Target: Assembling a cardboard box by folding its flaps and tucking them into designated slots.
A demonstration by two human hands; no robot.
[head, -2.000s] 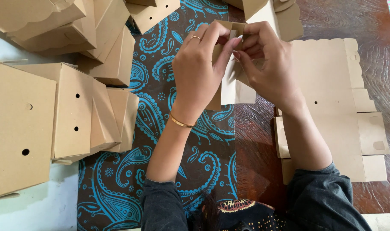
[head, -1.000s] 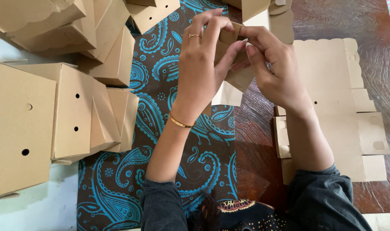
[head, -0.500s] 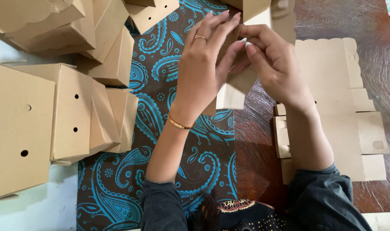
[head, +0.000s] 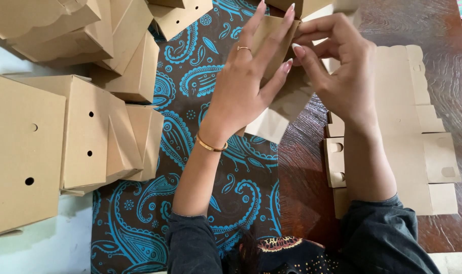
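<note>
Both hands grip a half-folded cardboard box [head: 284, 96] held up over the table [head: 444, 76] at about 12 o'clock: the left hand [head: 246, 89] lays flat fingers along its panel, and the right hand [head: 337, 71] pinches the top flap. Flat box blanks [head: 418, 132] lie at 3 o'clock, finished boxes [head: 84, 132] at 9 o'clock. An off-line crease could likely tear the thin flap or leave the box skewed.

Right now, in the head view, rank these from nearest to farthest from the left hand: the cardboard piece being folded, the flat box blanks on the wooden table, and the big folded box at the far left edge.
1. Cardboard piece: held by the left hand.
2. Flat box blanks: to the right, beyond the right hand.
3. Big folded box: far left edge.
</note>
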